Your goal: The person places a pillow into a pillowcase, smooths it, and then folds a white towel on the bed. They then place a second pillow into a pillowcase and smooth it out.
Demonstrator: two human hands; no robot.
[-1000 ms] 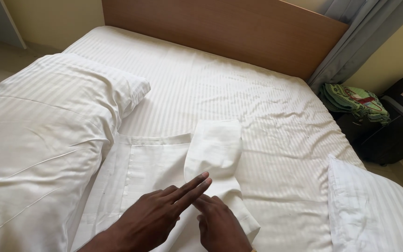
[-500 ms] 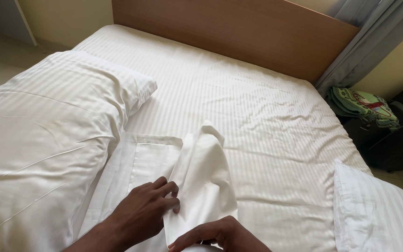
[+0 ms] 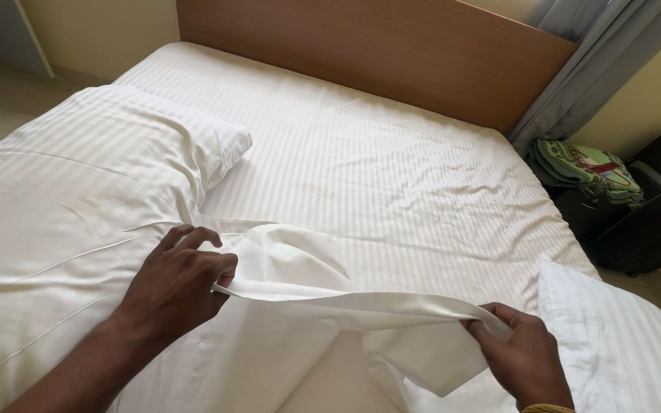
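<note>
From the head camera, the person is stretching a plain white pillowcase point(image 3: 323, 306) between both hands over a bed with a striped white sheet point(image 3: 392, 160). The left hand point(image 3: 181, 283), at about eight o'clock in the view, is curling its fingers point(image 3: 223, 269) closed around one end of the cloth's top edge, thumb hidden beneath. The right hand point(image 3: 522, 356), at about four o'clock, is pinching the other end between thumb and fingertips point(image 3: 483, 325), knuckles turned up.

The edge is running taut between the two grips, while the remaining cloth is hanging and bunching below, toward six o'clock, on the sheet. The pillowcase is lying directly inside both grips: its hem is passing through the left fist and coming out toward three o'clock, then ending under the right thumb.

To handle this stretch well, I judge both grips should be sitting right at the corners, pulling evenly apart so the hem is staying level and the loose folds are dropping free instead of twisting.

A large striped pillow point(image 3: 78, 222) is lying at nine o'clock beside the left hand, and a second pillow point(image 3: 621, 336) at four o'clock just beyond the right. A wooden headboard point(image 3: 376, 53) is standing at twelve o'clock, a grey curtain point(image 3: 583, 61) at two, and a dark suitcase point(image 3: 652, 206) with a green patterned cloth point(image 3: 579, 168) at three.
</note>
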